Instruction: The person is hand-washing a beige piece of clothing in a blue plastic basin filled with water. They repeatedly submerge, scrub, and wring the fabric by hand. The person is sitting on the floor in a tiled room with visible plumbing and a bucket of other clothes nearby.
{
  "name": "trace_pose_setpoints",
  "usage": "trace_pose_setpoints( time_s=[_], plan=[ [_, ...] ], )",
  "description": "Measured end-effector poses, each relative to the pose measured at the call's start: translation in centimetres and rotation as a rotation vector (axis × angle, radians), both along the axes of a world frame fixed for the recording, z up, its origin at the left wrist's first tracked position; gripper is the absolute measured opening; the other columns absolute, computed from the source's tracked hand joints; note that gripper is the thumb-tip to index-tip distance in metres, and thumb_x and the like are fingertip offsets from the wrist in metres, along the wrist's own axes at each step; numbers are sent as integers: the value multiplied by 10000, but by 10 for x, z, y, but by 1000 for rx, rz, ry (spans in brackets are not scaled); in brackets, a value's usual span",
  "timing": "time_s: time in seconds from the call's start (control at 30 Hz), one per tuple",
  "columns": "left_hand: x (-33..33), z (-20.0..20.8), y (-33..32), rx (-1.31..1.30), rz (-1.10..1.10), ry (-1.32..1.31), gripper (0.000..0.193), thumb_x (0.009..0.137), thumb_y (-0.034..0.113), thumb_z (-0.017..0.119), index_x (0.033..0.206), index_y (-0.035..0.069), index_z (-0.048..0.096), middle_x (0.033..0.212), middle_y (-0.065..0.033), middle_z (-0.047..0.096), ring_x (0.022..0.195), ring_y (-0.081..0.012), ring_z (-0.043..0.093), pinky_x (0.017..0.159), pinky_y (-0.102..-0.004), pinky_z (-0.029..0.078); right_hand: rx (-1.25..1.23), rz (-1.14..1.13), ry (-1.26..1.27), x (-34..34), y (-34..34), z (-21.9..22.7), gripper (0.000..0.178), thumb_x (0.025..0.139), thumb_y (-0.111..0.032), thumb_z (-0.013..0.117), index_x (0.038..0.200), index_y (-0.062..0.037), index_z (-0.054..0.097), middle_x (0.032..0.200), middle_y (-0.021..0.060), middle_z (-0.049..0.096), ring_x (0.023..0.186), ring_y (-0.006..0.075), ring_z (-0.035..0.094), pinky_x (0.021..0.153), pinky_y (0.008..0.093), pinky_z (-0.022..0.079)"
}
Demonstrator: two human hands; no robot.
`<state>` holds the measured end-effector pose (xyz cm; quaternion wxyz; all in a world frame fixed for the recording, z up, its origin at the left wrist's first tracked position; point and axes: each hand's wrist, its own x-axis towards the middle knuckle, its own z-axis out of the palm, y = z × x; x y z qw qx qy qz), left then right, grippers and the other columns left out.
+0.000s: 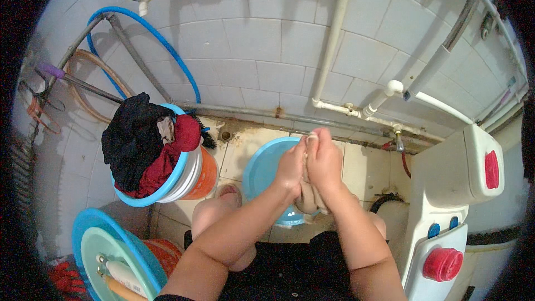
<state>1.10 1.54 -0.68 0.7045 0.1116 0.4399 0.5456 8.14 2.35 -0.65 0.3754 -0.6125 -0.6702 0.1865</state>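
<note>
Both of my hands are closed on a beige wet-looking cloth, held above a blue basin on the tiled floor. My left hand grips it from the left side. Pressed close beside it, my right hand wraps the cloth from the right, its fingertips slightly blurred. The lower part of the cloth hangs bunched below my palms, over the near right part of the blue basin. My forearms hide some of the basin's near side, where a little water shows.
At left, a basin of black and dark red clothes sits on an orange and white bucket. Nearer stand stacked blue and green basins holding bottles. White plastic jugs with red caps are at right. Pipes and a blue hose line the wall.
</note>
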Motion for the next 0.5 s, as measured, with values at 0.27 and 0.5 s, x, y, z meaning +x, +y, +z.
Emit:
trace_pose_setpoints(
  time_s=[0.27,0.5],
  plan=[
    [-25,-10,0,13,-135,0,459,871,472,477,974,31,548,845,-36,550,775,-142,523,723,-293,437,-42,-36,168,-4,-5,-1,126,841,-123,476,900,-77,577,704,141,601,643,263,596,645,338,454],
    [-55,17,6,127,-202,-40,415,844,427,550,1008,47,516,952,-73,568,870,-163,550,770,-319,451,-317,170,1413,35,6,7,156,848,-161,393,829,-62,512,840,48,583,771,165,541,755,304,431]
  ],
)
